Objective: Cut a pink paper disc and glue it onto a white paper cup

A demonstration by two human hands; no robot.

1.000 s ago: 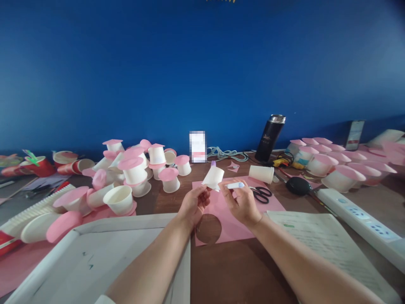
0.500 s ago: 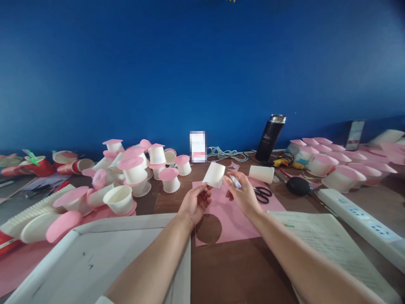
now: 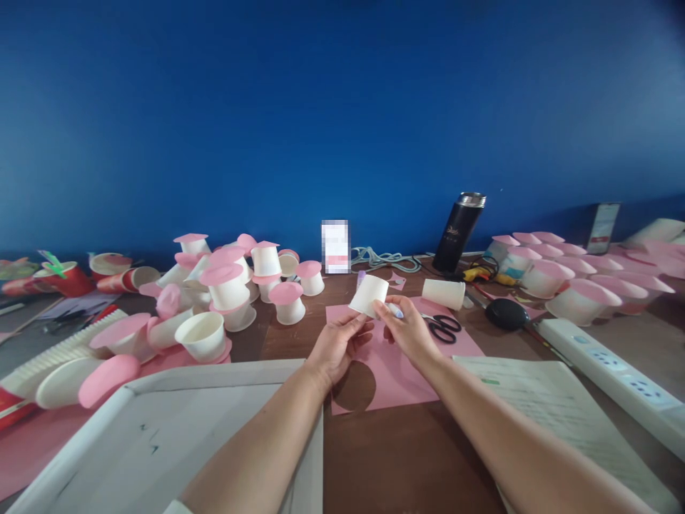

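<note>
Left hand point(image 3: 335, 351) pinches a tapered white paper cup point(image 3: 371, 293), right hand point(image 3: 413, 333) a slim white-blue pen point(image 3: 396, 310) — overtight fingers could dent the cup.

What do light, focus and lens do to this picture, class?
Head view: wall darkens at top right; head view: written sheet too soft to read; head view: flask leans, perhaps lens distortion; head view: held cup fairly crisp.

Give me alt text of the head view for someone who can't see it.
A person's left hand holds a white cup near a pink sheet; the right hand, gripping a pen-like tube, touches the cup. Scissors lie on the sheet; pink-topped cups crowd both sides before a blue wall.
</note>
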